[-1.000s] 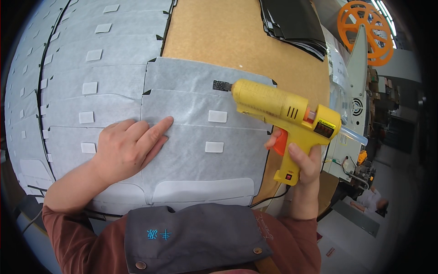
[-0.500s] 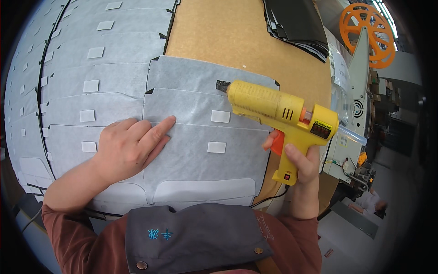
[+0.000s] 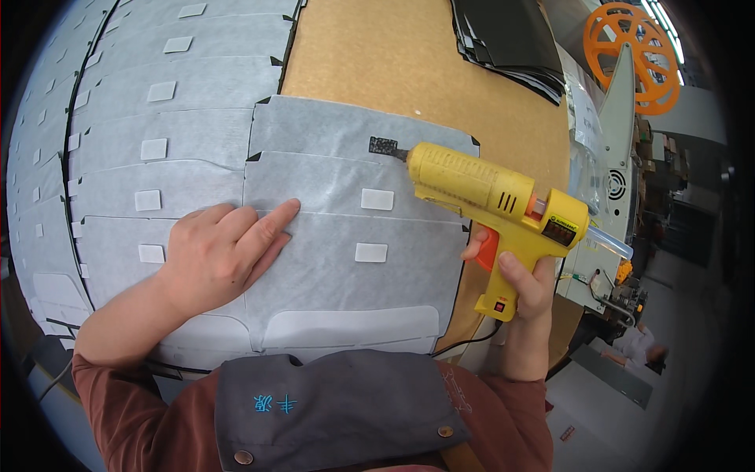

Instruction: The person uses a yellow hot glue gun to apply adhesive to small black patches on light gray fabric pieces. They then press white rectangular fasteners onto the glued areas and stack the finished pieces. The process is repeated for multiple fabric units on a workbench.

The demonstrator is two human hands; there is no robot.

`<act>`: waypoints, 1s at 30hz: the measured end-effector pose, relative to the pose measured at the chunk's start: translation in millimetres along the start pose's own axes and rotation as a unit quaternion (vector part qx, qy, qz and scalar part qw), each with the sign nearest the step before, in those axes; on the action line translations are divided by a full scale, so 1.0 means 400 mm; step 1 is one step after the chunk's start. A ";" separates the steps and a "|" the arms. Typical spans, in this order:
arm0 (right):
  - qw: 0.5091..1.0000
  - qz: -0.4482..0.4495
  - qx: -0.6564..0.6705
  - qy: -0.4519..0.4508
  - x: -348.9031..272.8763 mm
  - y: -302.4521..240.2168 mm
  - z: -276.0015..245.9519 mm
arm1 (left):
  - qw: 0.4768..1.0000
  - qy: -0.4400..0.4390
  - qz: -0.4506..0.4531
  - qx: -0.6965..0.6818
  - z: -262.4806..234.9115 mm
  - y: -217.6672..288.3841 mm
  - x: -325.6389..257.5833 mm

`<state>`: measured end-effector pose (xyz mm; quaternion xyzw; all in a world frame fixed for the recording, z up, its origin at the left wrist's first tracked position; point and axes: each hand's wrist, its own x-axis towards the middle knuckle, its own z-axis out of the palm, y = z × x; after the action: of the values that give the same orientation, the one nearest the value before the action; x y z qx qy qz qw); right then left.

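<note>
Gripping the glue gun (image 3: 472,185), the right hand (image 3: 531,287) is wrapped round its yellow handle, with 1 finger at the orange trigger (image 3: 487,250). The gun is right of centre, over the right part of the grey sheets (image 3: 330,279), its barrel aimed left and slightly away from the person. Its dark nozzle (image 3: 400,155) meets the edge of a black speckled patch (image 3: 382,145) in the view; whether the 2 touch, I cannot tell. A clear glue stick (image 3: 610,242) juts from the back of the gun, and a black cord (image 3: 472,340) runs from the foot of the handle.

The left hand (image 3: 212,256) lies palm down on the sheets, fingers loosely extended, the index finger pointing right toward 2 white tabs (image 3: 377,199). The sheets overlap in rows, and more tabs dot those to the left. A white panel (image 3: 351,329) lies along the near edge, close to the person's grey apron (image 3: 338,413).

Beyond the sheets, the brown worktop (image 3: 366,51) shows, with a stack of black sheets (image 3: 511,39) at its far right. Further right are an orange reel (image 3: 631,59) and a co-worker (image 3: 635,344).
</note>
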<state>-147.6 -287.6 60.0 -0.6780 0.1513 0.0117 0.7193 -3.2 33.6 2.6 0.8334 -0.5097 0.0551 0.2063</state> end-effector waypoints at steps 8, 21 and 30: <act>1.000 -0.008 0.009 0.010 -0.002 0.007 -0.003 | 1.000 0.006 0.003 -0.001 0.001 0.000 0.002; 1.000 -0.007 0.007 -0.021 0.042 0.001 0.031 | 1.000 0.002 -0.001 0.007 -0.002 -0.001 0.002; 1.000 -0.002 -0.016 0.025 0.031 0.016 0.005 | 1.000 0.008 -0.001 -0.005 0.002 -0.001 0.001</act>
<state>-136.6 -287.4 51.0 -0.6899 0.1675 -0.0044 0.7042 -2.9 33.2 1.9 0.8323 -0.5077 0.0593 0.2146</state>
